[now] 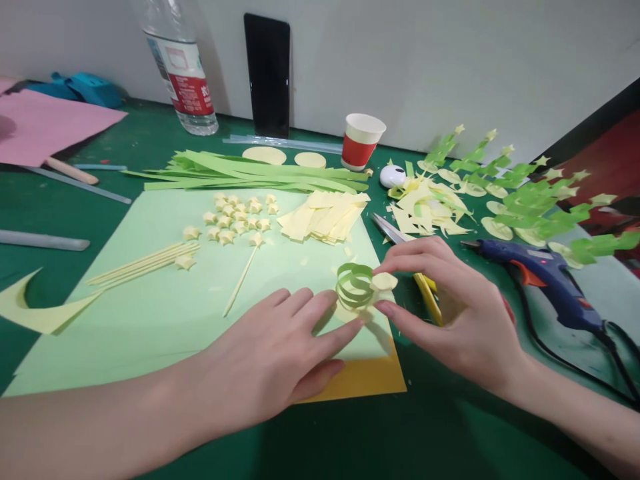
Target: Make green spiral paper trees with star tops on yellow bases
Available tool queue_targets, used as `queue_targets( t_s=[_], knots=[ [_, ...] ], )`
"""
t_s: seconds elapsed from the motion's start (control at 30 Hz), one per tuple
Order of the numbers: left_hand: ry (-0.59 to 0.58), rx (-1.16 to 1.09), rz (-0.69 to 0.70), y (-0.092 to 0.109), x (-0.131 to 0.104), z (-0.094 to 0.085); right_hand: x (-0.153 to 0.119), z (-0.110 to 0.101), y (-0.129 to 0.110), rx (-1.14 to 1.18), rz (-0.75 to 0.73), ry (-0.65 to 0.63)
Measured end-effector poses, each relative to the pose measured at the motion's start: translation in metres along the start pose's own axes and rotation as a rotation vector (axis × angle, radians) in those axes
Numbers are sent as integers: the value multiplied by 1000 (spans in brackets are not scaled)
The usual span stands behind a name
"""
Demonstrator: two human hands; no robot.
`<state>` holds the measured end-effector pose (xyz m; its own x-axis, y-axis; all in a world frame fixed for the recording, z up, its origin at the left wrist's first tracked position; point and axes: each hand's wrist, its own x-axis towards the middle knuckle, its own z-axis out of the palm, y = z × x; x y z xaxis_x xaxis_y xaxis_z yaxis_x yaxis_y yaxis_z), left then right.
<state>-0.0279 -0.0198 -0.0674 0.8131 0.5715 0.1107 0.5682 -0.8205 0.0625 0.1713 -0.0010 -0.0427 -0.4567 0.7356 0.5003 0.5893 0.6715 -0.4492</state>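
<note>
A curled green paper strip [354, 285] stands in loops on a pale yellow paper disc [347, 313], near the right edge of the light green sheet [170, 340]. My left hand [295, 340] has its fingers stretched and spread, with fingertips at the loops and the disc's near edge. Between thumb and forefinger, my right hand [445, 293] pinches a small pale yellow folded paper piece [385, 281] just right of the loops. Folded paper stars [240, 217] lie in a group farther back on the sheet. One star tops a thin paper stick [241, 281].
Scissors [427, 297] lie partly behind my right hand. A blue glue gun [543, 277] with its cord rests at the right. Behind are green strips [235, 172], paper scraps [430, 203], a paper cup [361, 143], a bottle [185, 80] and several finished paper plants [530, 200].
</note>
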Motion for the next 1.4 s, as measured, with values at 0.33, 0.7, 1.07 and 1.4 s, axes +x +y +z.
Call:
queue_targets(
  t_s=[0.33,0.7,1.07,1.4],
  knots=[
    [44,28,34,2,-2,-2,-1,1,1,64,71,-23],
    [29,19,39,3,-3,-3,-1,-1,3,97,154,-92],
    [16,17,40,3,-1,-4,0,1,3,211,140,-59],
    [17,23,27,3,-2,-3,-1,2,3,210,136,-66]
  ],
)
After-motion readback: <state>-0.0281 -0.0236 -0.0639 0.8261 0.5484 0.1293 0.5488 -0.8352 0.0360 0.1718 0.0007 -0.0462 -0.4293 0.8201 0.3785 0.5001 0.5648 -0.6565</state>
